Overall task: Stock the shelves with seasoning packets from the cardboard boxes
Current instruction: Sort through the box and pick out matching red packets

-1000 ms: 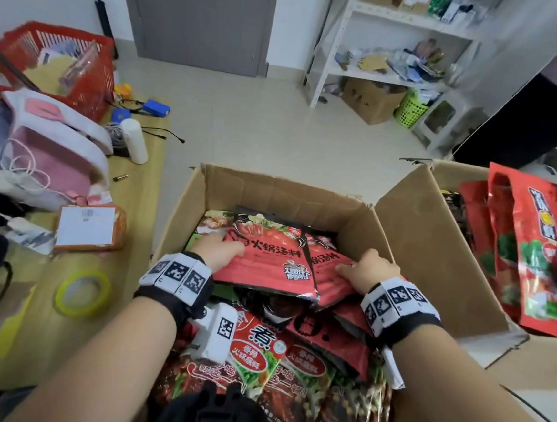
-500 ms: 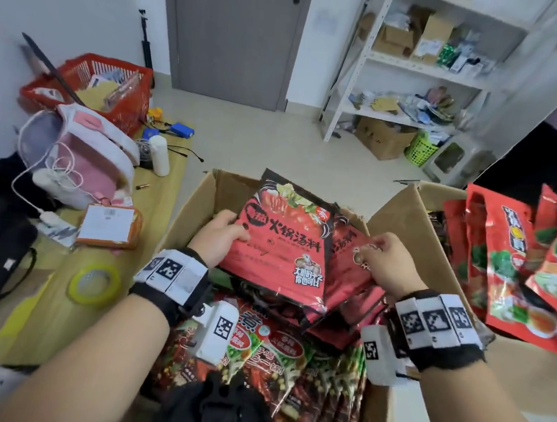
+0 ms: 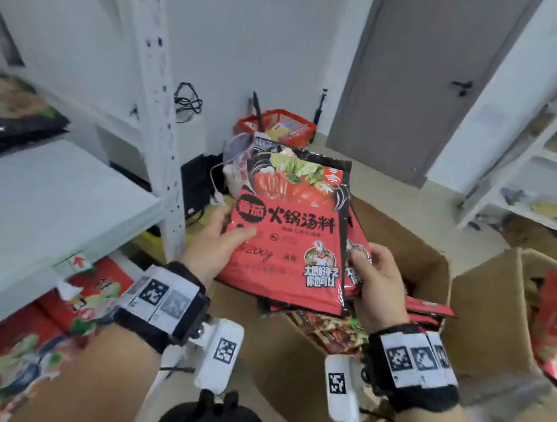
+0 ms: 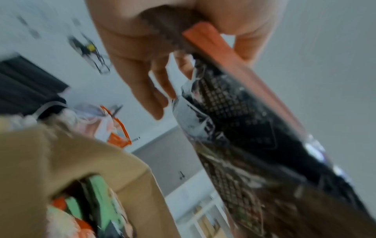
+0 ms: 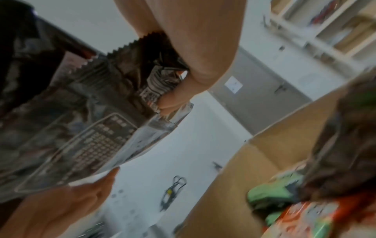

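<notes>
Several seasoning packets (image 3: 288,242) were held as a stack above the open cardboard box (image 3: 426,277), beside the white shelf (image 3: 46,197). Left hand (image 3: 213,249) and right hand (image 3: 376,286) were clamped on opposite edges. The pouches were judged light, floppy and slippery, best gripped at the side seams.

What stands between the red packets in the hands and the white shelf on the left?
Nothing visible does. Both the left hand and the right hand grip the stack of red packets above the open cardboard box. The white shelf lies to the left with bare surface; only its upright post stands at the near corner.
</notes>
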